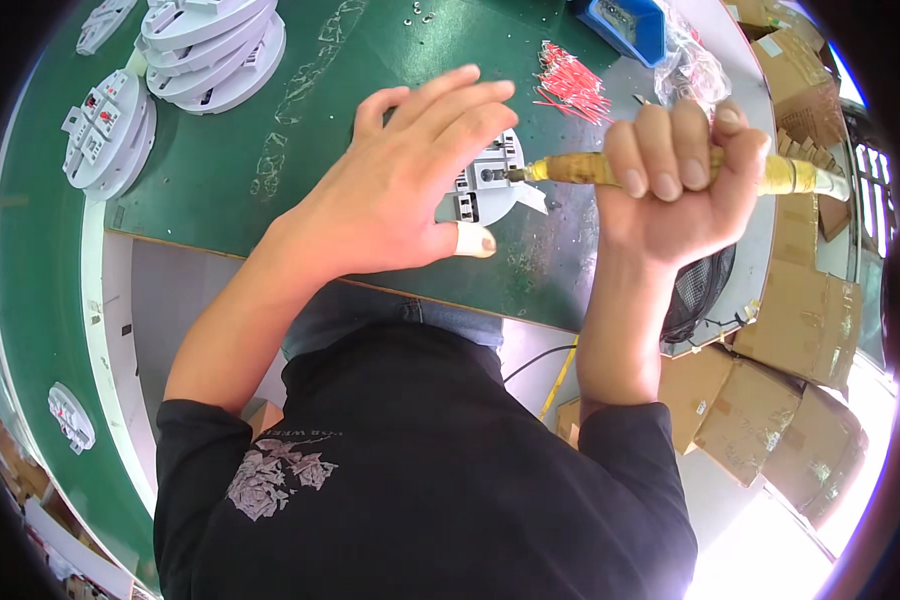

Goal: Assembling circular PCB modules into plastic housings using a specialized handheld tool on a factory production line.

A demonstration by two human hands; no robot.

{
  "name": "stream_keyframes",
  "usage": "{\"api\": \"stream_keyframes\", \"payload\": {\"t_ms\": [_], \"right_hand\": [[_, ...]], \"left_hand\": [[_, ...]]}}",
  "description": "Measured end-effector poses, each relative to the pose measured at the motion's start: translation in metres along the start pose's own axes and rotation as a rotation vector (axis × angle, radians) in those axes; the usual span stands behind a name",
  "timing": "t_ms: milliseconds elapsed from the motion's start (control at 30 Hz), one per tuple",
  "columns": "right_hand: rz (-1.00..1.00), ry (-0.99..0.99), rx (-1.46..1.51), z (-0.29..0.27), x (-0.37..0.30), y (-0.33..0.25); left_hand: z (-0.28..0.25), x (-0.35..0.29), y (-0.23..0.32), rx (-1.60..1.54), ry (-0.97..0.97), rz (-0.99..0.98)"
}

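My right hand (670, 165) is wrapped round a screwdriver-like power tool (575, 168) bound in worn yellow tape. It lies across the view, its dark tip pointing left at a round grey plastic housing (494, 205) on the green table. The tip meets or hovers just over a fitting on the housing; I cannot tell which. Over the housing's left side spreads my left hand (400, 185), fingers stretched out and slightly blurred. Its thumb wears a pale wrap and lies by the housing's near edge. Much of the housing is hidden beneath this hand.
Stacked grey round housings (215, 60) stand at the far left, with more housings (110, 135) beside them. Red wires (572, 85) lie in a bundle near a blue bin (625, 30) and a clear plastic bag (692, 65). Cardboard boxes (795, 310) crowd the right.
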State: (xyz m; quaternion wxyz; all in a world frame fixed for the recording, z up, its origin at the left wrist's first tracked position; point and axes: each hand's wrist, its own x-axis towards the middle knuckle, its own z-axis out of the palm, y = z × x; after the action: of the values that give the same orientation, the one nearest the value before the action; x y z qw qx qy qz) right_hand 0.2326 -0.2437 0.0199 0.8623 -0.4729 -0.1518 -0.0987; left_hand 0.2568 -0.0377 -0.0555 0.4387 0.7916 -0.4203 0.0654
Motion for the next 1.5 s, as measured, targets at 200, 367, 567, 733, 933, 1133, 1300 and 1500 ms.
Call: {"api": "stream_keyframes", "payload": {"t_ms": [200,367,567,733,933,1133,1300,1500], "right_hand": [[0.000,-0.087,0.256,-0.017,-0.008,-0.007],[-0.009,-0.151,0.313,-0.017,-0.013,-0.012],[-0.053,-0.082,0.383,-0.013,-0.020,-0.016],[-0.038,-0.029,0.534,-0.026,-0.028,-0.008],[-0.015,0.176,0.693,-0.015,-0.034,-0.003],[-0.017,0.234,0.590,-0.018,-0.036,-0.008],[-0.023,0.065,0.256,-0.021,-0.029,-0.023],[-0.145,0.266,-0.002,-0.025,-0.027,-0.016]], "left_hand": [[-0.008,-0.002,0.017,-0.108,0.141,0.033],[-0.002,-0.004,0.025,-0.106,0.224,0.101],[-0.002,-0.003,0.039,-0.029,0.304,0.128],[-0.002,-0.002,0.045,0.117,0.376,0.192],[0.003,-0.003,0.047,0.147,0.483,0.237],[0.001,-0.004,0.047,0.049,0.301,0.128],[0.001,-0.004,0.030,-0.006,0.094,-0.027],[0.002,0.004,0.026,0.104,-0.095,-0.151]]}}
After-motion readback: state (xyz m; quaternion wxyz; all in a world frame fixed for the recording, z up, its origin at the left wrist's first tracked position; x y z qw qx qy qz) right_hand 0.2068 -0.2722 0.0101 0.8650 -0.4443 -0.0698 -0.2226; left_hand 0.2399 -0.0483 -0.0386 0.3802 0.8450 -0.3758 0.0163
